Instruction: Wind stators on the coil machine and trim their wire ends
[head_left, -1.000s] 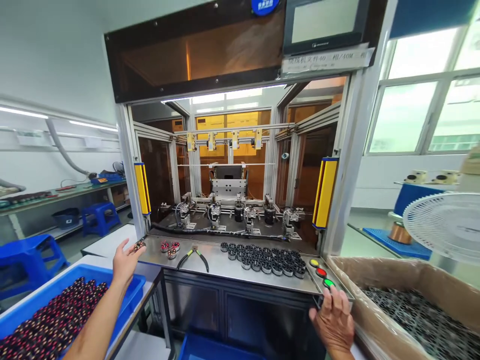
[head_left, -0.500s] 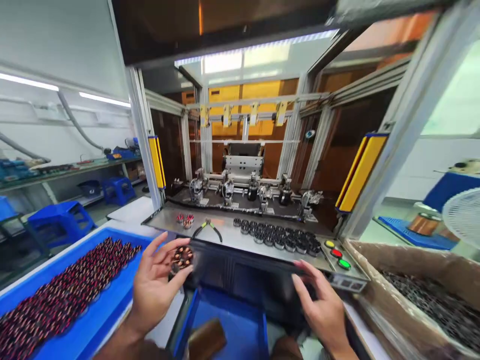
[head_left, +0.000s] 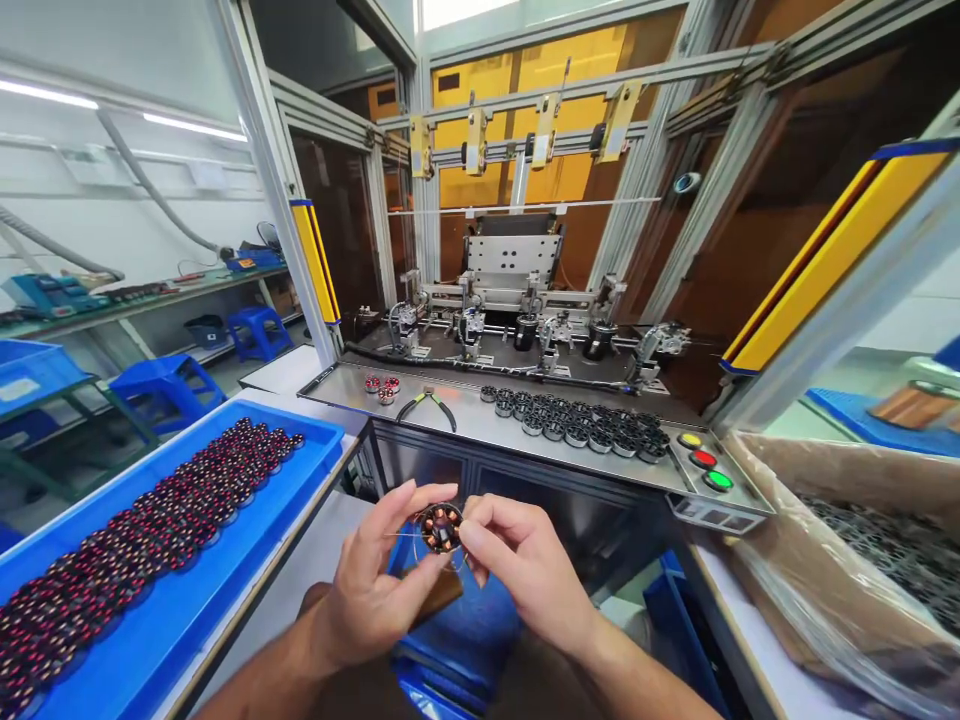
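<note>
Both hands pinch one small copper-wound stator [head_left: 441, 527] at waist height: left hand [head_left: 373, 590] cradling it by fingertips, right hand [head_left: 523, 572] nipping its edge, where fine wire tails stick out. Those tails could snag or snap under a careless tug. Finished ones fill the blue tray [head_left: 225, 590] alongside; bare cores [head_left: 577, 425] sit on the steel shelf [head_left: 480, 425].

Blue tray [head_left: 187, 590] (left end cropped) holds parts, perhaps wound stators.

Open air between blue tray [head_left: 300, 470] and cardboard box [head_left: 780, 560]
</note>
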